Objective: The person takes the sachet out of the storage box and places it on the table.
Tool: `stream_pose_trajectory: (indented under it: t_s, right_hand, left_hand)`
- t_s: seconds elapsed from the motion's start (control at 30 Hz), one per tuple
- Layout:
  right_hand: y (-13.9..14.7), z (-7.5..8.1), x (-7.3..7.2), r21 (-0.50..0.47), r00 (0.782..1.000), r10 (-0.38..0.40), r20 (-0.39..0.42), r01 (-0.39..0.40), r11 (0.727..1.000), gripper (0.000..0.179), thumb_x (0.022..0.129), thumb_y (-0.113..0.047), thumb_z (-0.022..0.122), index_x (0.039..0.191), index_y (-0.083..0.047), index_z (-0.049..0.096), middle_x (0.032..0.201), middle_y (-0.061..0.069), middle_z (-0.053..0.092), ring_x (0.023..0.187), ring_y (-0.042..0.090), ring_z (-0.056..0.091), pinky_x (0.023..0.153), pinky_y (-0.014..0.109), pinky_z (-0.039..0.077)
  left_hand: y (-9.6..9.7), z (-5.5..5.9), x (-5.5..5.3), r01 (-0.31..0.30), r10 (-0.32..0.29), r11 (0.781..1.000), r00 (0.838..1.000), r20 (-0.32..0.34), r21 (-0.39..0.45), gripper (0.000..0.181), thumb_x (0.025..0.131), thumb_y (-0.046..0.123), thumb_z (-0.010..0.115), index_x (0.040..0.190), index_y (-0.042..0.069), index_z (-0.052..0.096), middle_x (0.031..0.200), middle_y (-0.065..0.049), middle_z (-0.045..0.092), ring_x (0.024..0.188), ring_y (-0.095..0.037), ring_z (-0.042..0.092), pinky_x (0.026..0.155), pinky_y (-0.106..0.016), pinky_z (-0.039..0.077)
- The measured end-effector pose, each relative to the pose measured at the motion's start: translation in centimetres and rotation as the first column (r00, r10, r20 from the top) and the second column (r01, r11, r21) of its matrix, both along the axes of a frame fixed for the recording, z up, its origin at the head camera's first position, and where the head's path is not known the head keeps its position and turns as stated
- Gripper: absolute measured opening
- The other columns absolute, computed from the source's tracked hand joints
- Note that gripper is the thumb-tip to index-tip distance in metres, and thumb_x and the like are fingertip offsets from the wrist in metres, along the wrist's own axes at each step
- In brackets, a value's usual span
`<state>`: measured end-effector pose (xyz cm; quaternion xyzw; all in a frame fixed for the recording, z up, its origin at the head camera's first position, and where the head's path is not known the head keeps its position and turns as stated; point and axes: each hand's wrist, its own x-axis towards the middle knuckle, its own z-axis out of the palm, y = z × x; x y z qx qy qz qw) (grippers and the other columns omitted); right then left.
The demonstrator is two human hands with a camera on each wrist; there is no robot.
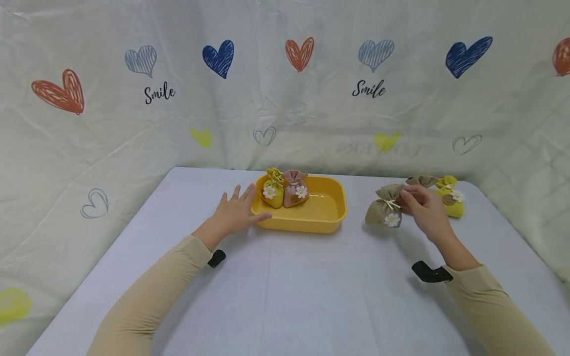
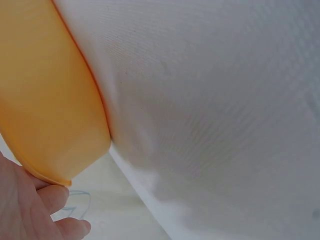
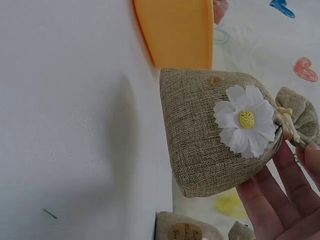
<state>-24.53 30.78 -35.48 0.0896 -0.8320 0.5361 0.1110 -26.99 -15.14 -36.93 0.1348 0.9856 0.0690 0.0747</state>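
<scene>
My right hand (image 1: 426, 210) pinches a grey-brown cloth sachet (image 1: 384, 207) at its tied neck. A white daisy with a yellow centre decorates the sachet, which hangs above the table in the right wrist view. My left hand (image 1: 236, 210) spreads its fingers against the left end of a yellow plastic tray (image 1: 331, 226), fingertips at the rim. Inside the tray, on its left side, a yellow sachet (image 1: 272, 190) and a pinkish-brown sachet (image 1: 295, 190) stand side by side, each with a daisy.
Behind my right hand another brown sachet (image 1: 422, 181) is partly hidden. To its right stands a yellow sachet (image 1: 453, 198) with a daisy and a round label. The white table (image 1: 285, 296) ends at the back against a light curtain (image 1: 285, 109) printed with hearts.
</scene>
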Motion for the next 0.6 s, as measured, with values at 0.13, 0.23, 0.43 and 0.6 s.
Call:
stream_pose_trajectory:
  t_s: [0.13,0.23,0.43,0.6]
  right_hand:
    - [0.5,-0.4,0.1,-0.020,1.000,0.001,0.018,0.000,1.000,0.015,0.109,-0.018,0.053,0.111,-0.006,0.062,0.091,-0.019,0.066,0.086,-0.007,0.066,0.073,0.015,0.056]
    - [0.7,-0.7,0.1,-0.038,1.000,0.003,0.025,-0.002,0.999,0.013,0.109,-0.017,0.053,0.110,-0.009,0.063,0.091,-0.018,0.066,0.086,-0.007,0.066,0.073,0.016,0.056]
    - [1.1,-1.1,0.3,-0.116,0.999,0.022,0.029,-0.019,0.993,0.011,0.108,-0.016,0.055,0.105,-0.016,0.065,0.090,-0.019,0.068,0.085,-0.007,0.067,0.072,0.015,0.056]
    - [1.6,-1.5,0.3,-0.129,0.998,0.040,0.046,-0.034,0.991,0.012,0.108,-0.015,0.054,0.105,-0.018,0.065,0.091,-0.020,0.068,0.085,-0.007,0.067,0.071,0.016,0.056]
  left_hand:
    - [0.0,-0.1,0.0,0.001,-0.001,1.000,1.000,-0.001,0.006,0.107,0.095,0.078,0.042,0.165,0.005,0.008,0.171,-0.011,0.012,0.155,-0.043,0.006,0.119,-0.067,0.006]
    - [0.0,-0.2,0.1,-0.002,0.002,1.000,1.000,0.001,0.007,0.107,0.095,0.078,0.042,0.165,0.005,0.008,0.171,-0.010,0.011,0.155,-0.043,0.006,0.119,-0.067,0.006]
    - [0.0,-0.2,0.1,-0.006,0.006,1.000,1.000,-0.002,0.005,0.107,0.095,0.079,0.041,0.165,0.006,0.008,0.171,-0.010,0.011,0.155,-0.043,0.006,0.119,-0.067,0.007]
    - [0.0,-0.1,0.2,-0.004,0.004,1.000,1.000,-0.007,0.002,0.107,0.095,0.079,0.041,0.165,0.006,0.007,0.171,-0.010,0.011,0.155,-0.042,0.006,0.119,-0.067,0.006]
